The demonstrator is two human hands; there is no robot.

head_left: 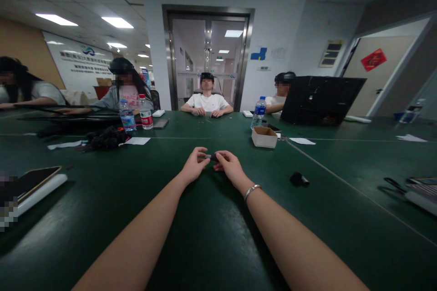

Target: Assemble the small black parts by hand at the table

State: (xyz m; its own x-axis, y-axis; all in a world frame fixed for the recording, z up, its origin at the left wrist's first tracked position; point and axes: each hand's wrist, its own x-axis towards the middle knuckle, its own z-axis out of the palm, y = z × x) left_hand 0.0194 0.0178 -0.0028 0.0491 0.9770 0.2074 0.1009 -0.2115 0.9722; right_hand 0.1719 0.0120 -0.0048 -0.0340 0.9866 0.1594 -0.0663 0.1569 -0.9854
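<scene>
Above the green table, my two hands meet in front of me around a small black piece with a greyish, shiny end. The thumb and fingers of my left hand pinch at the grey end. From the other side, my right hand grips the black part between thumb and forefinger; a silver bracelet circles that wrist. Fingers cover much of the piece, so its exact kind is unclear. To the right of my right hand lies a small black object on the tabletop.
Beyond my hands stand an open cardboard box and water bottles. A dark cable bundle lies at left, a black monitor-like case at right. Several people sit around the table, one person straight across.
</scene>
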